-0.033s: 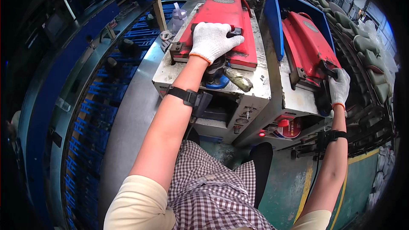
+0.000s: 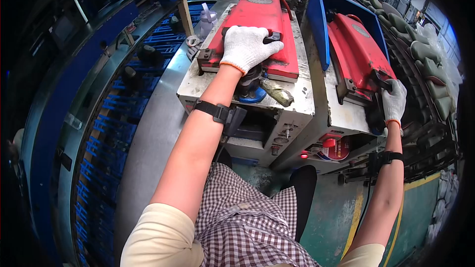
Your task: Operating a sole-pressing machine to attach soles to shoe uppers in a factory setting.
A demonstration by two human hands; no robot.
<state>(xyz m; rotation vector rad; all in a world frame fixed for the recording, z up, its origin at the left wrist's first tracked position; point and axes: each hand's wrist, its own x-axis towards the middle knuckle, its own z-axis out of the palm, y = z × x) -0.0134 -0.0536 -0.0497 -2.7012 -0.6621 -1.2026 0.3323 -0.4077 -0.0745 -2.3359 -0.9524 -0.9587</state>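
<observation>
Two red machine covers lie lowered side by side on white machine bodies. My left hand (image 2: 247, 47), in a white knit glove, is closed around the black handle (image 2: 273, 36) across the front of the left red cover (image 2: 262, 12). Over at the right, my gloved right hand (image 2: 394, 100) grips the black handle (image 2: 381, 80) at the front corner of the right red cover (image 2: 354, 44). Below my left wrist sit a dark round fitting with a blue base (image 2: 252, 95) and a worn, greenish-grey object (image 2: 278, 93) whose kind is unclear. What lies under both covers is hidden.
A blue guard (image 2: 321, 24) stands between the covers. At left, a metal ledge (image 2: 153, 118) runs beside a line with blue bars (image 2: 99, 138). A pale bottle (image 2: 207, 22) stands behind. A red button (image 2: 329, 142) protrudes at the front; a rack of padded pieces (image 2: 423, 52) stands right.
</observation>
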